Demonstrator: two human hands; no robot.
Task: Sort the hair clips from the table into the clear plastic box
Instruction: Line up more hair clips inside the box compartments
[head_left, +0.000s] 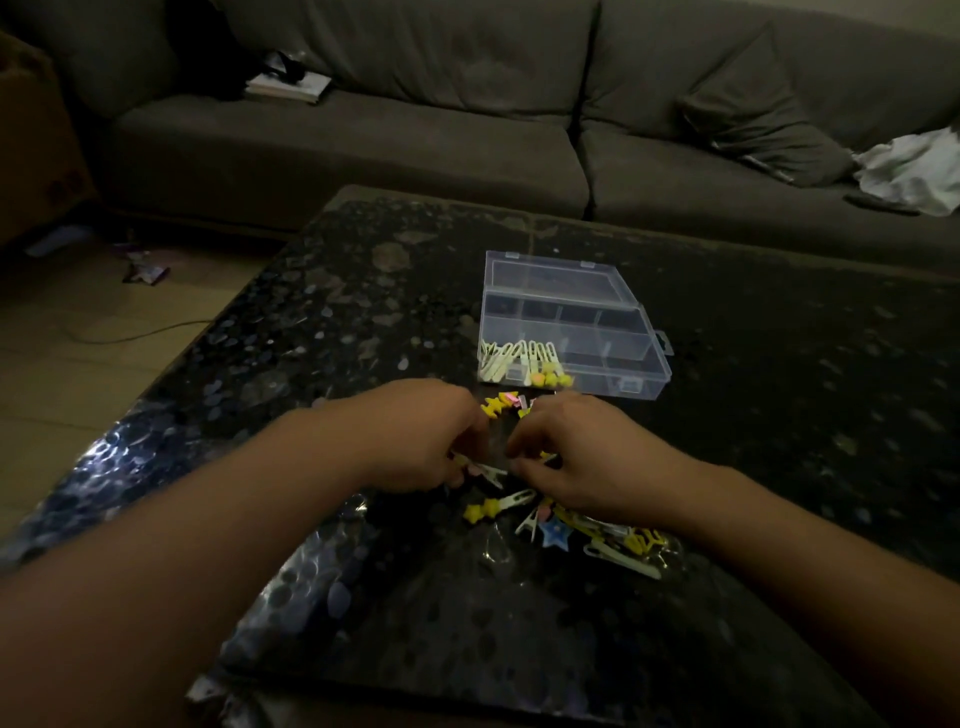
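Mid-sort — my left hand (415, 436) and right hand (576, 457) curl fingers into the clip pile (566, 525) on the surface, grip unclear; next, lift one into the box (571, 332) just beyond.

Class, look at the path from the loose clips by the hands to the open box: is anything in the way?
Nothing visible blocks it. Only bare table lies between the loose clips and the clear box, whose lid is open.
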